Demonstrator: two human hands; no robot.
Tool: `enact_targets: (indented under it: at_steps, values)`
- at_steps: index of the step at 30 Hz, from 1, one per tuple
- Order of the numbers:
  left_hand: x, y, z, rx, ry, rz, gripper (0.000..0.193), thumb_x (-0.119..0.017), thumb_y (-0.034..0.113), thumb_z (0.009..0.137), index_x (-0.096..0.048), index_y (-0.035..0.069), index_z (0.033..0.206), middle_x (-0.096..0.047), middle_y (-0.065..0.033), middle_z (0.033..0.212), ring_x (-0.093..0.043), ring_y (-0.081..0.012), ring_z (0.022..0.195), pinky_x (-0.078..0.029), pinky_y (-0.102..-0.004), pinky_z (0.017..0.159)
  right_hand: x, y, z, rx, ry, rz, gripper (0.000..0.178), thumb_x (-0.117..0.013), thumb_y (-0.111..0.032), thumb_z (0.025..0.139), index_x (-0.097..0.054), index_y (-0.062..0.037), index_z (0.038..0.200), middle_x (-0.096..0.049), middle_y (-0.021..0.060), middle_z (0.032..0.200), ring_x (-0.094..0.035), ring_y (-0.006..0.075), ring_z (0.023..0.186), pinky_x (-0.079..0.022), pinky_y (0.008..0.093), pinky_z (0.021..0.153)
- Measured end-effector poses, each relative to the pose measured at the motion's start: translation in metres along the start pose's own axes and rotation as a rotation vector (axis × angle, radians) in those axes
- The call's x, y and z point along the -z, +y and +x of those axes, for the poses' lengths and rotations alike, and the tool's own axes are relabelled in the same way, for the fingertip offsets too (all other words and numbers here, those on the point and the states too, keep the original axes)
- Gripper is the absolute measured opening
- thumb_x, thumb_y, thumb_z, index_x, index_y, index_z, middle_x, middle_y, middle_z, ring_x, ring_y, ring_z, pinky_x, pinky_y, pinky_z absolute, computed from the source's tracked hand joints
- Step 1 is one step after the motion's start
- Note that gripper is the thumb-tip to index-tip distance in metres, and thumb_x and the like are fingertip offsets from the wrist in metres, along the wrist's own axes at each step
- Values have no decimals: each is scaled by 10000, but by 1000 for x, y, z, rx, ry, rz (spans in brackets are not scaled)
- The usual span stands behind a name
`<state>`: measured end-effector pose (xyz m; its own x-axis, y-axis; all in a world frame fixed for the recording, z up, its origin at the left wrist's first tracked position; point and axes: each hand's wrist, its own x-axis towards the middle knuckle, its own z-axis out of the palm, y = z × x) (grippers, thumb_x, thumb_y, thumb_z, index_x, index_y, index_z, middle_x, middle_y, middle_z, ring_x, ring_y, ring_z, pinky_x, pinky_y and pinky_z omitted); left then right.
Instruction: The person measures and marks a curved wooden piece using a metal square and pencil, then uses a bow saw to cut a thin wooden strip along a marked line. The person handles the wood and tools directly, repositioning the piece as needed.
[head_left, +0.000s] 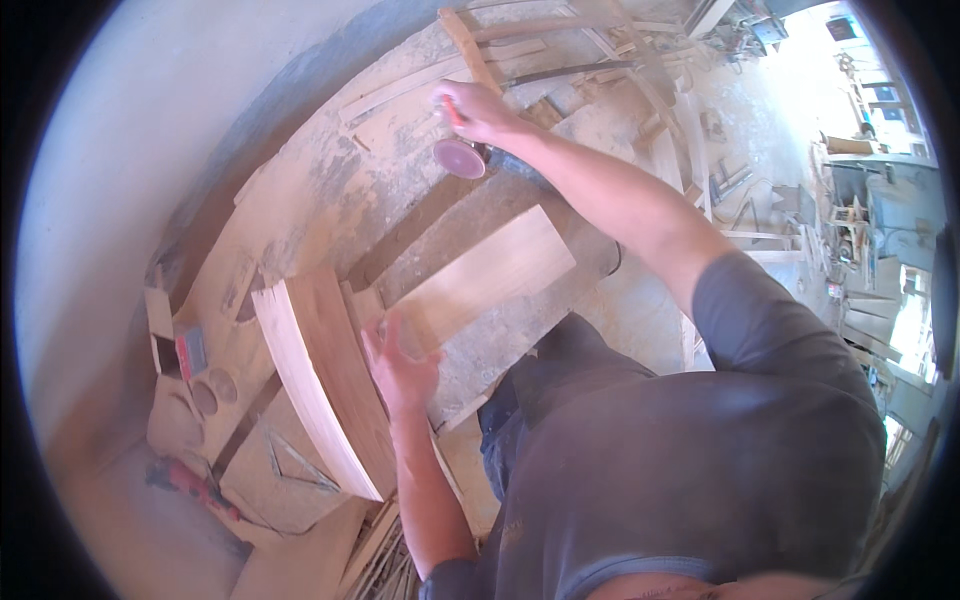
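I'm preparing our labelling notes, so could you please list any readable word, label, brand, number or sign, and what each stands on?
No text can be read with certainty.
Red and grey box at the left: any print is too small to read.
Dark shirt: faint marks, too blurred to read.
Skin by the collar: dark marks, too small to read.

mauve disc [459,158], pale tan board [500,268]

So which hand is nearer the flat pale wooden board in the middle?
Left. The left hand is at the lower-left end of the board; the right hand is farther up the picture, holding a mauve round-disc sander.
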<state>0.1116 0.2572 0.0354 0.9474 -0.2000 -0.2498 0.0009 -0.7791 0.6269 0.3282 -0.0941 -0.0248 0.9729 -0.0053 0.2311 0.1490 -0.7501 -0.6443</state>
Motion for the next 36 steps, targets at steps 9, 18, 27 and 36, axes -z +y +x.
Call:
enact_targets:
  at_steps: [9,18,27,36]
  values:
    - [4,-1,2,-8,1,-25,840,-935,43,511,-631,37,1294,-476,-175,1374,-502,-411,1288,-477,-484,1039,-55,61,96,-197,-267,-566,261,-606,-40,894,-585,15,1148,-663,200,1135,-652,372,1067,-524,453,935]
    - [7,7,6,12,-47,-39,811,-915,5,522,-643,48,1285,-461,-179,1388,-500,-413,1272,-487,-503,1003,-18,57,90,181,-591,-715,272,-566,-173,930,-578,33,1107,-612,226,1193,-622,336,1151,-463,478,1041]
    - [1,4,6,31,-24,-14,874,-931,25,479,-634,46,1301,-483,-186,1365,-509,-409,1267,-470,-495,1047,43,34,105,436,-330,-710,207,-569,-170,949,-630,11,1026,-652,181,1035,-668,310,980,-478,456,1027]
    - [1,-10,0,62,-24,68,872,-910,-7,520,-636,82,1343,-484,-147,1404,-503,-370,1301,-455,-461,1102,149,-120,112,56,-423,329,161,-705,-42,801,-714,-57,962,-686,41,829,-659,161,754,-546,351,692]
